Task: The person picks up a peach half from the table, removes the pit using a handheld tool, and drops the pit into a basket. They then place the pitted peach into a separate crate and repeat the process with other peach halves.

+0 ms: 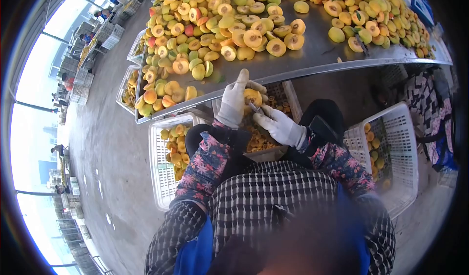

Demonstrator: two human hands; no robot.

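In the head view, my left hand [234, 100], in a white glove, is closed around a yellow peach half [252, 97], its thumb pointing up. My right hand [282, 127], gloved too, grips a small metal pitting tool [256, 109]. The tool's tip touches the cut side of the fruit; its exact shape is partly hidden by the fingers. Both hands are just in front of the metal table's edge. Beneath them stands a crate [292, 99] with orange-brown peach pits and scraps [260, 140].
Many halved peaches [254, 38] cover the metal table [312, 48]. A white crate [155, 165] holding peaches stands at my left; another white crate [408, 153] at my right holds some fruit. Patterned clothing [425, 114] hangs at far right. Other people work among distant crates at left.
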